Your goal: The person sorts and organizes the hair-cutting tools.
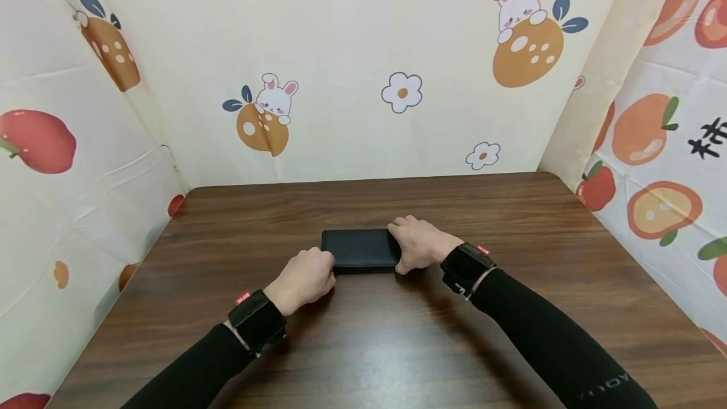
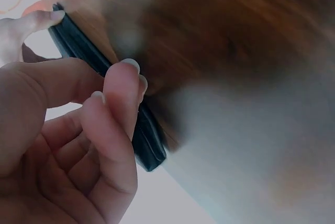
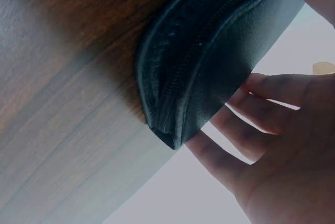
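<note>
A black zip wallet (image 1: 360,250) lies flat on the brown wooden table (image 1: 363,339). My right hand (image 1: 420,245) grips its right end, with the thumb at the near edge and the fingers at the far edge. In the right wrist view a zipper (image 3: 183,67) runs along the wallet's rounded end. My left hand (image 1: 307,276) is at the near left corner, fingers curled. In the left wrist view its thumb and forefinger pinch together against the wallet's edge (image 2: 149,135); what lies between the fingertips is hidden.
A cream printed cloth (image 1: 341,36) stands behind the table, with bunny and flower pictures. Fruit-printed cloths hang at the left (image 1: 85,207) and right (image 1: 653,144) sides. Black bands with small devices (image 1: 258,320) are worn on both wrists.
</note>
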`<state>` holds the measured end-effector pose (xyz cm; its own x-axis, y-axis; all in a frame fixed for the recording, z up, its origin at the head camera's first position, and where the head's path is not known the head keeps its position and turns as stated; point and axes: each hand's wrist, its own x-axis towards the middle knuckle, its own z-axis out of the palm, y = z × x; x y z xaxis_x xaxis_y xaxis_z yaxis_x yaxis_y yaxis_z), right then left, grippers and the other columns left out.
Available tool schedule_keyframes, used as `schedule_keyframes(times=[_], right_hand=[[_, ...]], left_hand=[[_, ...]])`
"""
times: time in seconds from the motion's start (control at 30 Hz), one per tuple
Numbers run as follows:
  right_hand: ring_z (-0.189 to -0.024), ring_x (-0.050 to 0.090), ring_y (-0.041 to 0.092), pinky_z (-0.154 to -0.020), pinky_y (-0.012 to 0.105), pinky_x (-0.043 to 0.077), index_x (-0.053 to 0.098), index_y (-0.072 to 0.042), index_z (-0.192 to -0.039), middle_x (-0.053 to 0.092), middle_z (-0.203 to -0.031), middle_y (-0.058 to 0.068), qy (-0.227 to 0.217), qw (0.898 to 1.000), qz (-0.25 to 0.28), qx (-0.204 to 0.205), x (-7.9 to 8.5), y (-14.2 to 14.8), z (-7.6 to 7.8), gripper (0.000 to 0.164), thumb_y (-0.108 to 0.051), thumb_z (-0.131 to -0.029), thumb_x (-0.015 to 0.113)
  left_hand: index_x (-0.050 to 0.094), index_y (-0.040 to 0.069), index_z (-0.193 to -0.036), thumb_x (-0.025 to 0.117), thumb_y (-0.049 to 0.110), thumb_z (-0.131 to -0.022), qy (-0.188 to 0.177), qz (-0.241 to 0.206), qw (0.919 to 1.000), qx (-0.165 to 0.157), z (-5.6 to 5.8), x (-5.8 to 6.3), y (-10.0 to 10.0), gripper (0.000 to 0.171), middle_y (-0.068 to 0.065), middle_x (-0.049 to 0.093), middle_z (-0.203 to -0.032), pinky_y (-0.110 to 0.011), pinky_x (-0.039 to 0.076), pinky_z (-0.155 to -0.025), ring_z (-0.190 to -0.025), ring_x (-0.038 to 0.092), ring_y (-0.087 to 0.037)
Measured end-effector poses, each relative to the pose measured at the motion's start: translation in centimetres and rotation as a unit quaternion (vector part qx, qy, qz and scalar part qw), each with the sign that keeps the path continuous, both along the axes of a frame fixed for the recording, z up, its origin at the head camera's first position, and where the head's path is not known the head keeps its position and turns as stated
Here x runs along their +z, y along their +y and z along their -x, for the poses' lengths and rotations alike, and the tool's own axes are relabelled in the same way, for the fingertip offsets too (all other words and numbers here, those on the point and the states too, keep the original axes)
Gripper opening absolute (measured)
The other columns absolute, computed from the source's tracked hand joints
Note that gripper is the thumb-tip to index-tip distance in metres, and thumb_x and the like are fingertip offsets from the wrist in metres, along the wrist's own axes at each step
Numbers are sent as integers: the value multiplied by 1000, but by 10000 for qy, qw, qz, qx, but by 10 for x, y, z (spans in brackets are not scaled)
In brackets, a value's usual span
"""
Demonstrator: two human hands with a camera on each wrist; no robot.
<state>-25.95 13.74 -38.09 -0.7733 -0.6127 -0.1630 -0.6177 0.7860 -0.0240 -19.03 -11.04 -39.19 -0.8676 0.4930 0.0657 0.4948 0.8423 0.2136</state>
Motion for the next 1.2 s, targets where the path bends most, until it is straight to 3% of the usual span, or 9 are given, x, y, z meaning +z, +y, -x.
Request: schedule_keyframes(times=[0.47, 0.7, 1.03, 1.2], right_hand=[[-108, 42, 25, -88, 42, 39, 45, -6, -127, 46, -123, 9, -32, 10000, 4, 37, 1, -1, 1, 77, -43, -65, 72], [-104, 42, 24, -86, 42, 40, 46, -6, -126, 47, -120, 8, -24, 10000, 36, 49, 1, 0, 0, 76, -43, -64, 72], [-107, 42, 25, -89, 43, 38, 44, -6, -128, 46, -123, 9, -69, 9999, 74, 45, 0, 1, 1, 77, -43, -66, 72], [-108, 42, 26, -89, 43, 39, 44, -5, -128, 46, -123, 10, -43, 9999, 86, 67, 0, 1, 0, 78, -42, -66, 72]], left_hand=[[45, 15, -54, 53, 6, -77, 25, 6, 9999, 126, 1, 0, -4, 26, 6, 28, -54, -25, 33, -42, -47, 31, -9], [50, 17, -59, 56, 7, -77, -35, -105, 9997, 212, 2, -1, -7, 21, 5, 42, -52, -24, 36, -41, -45, 39, -9], [49, 17, -56, 56, 8, -76, -139, -82, 9995, 282, 8, -1, -10, 23, 4, 42, -52, -25, 35, -40, -45, 39, -9], [50, 16, -57, 55, 8, -76, -222, 4, 9986, 483, 12, -1, -15, 22, 4, 40, -51, -25, 34, -41, -44, 39, -10]])
